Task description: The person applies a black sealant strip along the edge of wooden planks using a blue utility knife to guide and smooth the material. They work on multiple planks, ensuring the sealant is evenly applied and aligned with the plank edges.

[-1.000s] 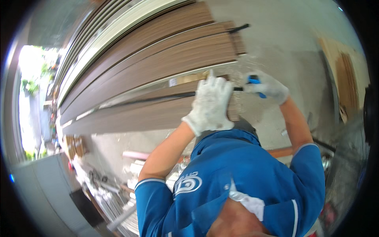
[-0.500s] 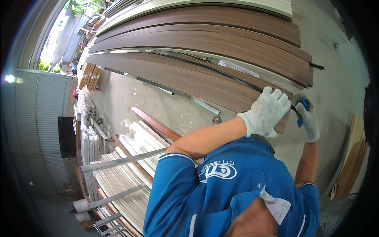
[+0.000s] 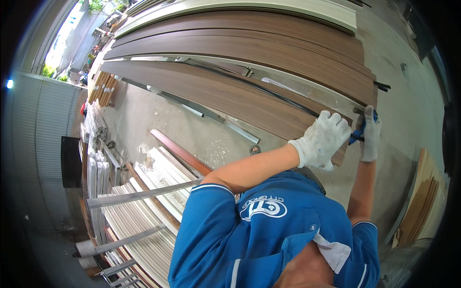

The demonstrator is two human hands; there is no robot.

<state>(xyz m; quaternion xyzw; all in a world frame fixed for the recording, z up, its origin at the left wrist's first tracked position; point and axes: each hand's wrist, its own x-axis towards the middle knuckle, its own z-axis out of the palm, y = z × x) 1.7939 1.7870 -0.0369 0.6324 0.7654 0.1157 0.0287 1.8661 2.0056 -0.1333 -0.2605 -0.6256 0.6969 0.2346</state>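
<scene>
My left hand (image 3: 322, 140), in a white work glove, lies over the near end of a long brown wood-grain plank (image 3: 230, 98). Its curled fingers grip a thin black strip (image 3: 273, 96) that runs along the plank's edge. Just past the plank's end, my right hand (image 3: 370, 137), also gloved, is closed around a blue-and-black hand tool (image 3: 355, 136). The tool's exact kind is partly hidden by the fingers. A short black end of the strip shows between the two hands, close to the tool.
More brown planks (image 3: 249, 50) lie side by side beyond, with black strip ends (image 3: 382, 86) jutting out. White profiles (image 3: 139, 221) rest on a metal rack (image 3: 144, 193) at lower left. Brown boards (image 3: 417, 206) lean at the right. A white basket (image 3: 283, 85) sits below the planks.
My right hand has turned and shifted slightly left and upright, with the blue tool now closer to the plank's end. My left hand keeps its grip. The view has shifted slightly.
</scene>
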